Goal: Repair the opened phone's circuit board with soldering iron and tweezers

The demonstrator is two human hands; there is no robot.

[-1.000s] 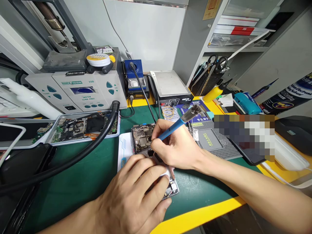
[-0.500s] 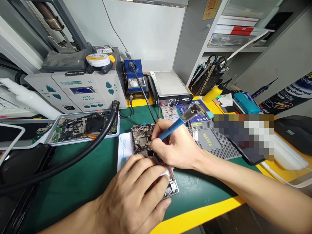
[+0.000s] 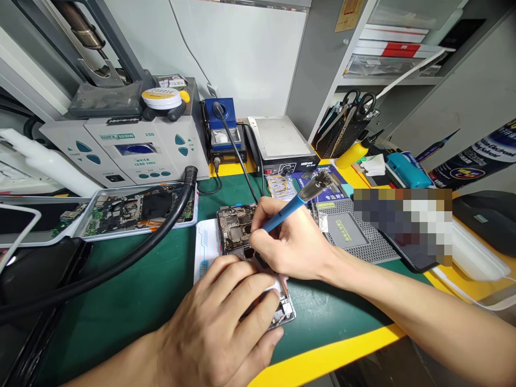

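Observation:
An opened phone [image 3: 236,232] with its circuit board bare lies slanted on the green mat. My left hand [image 3: 226,317] covers its lower half, fingers curled over it and the thumb by the near edge. In a pen-like pinch, my right hand [image 3: 292,242] grips a blue-handled brush [image 3: 284,214] over the board's right side. The brush's dark bristles point up and away; its lower tip is hidden by my fingers. Partly under the phone is a white card or box [image 3: 203,242] with blue print.
A hot-air station [image 3: 141,148] stands back left, its black hose [image 3: 161,228] curving over the mat. Behind the phone are a soldering-iron stand [image 3: 221,126] and a heating plate [image 3: 280,140]. Trays with boards [image 3: 137,209] sit left; a dark phone [image 3: 411,250] lies right.

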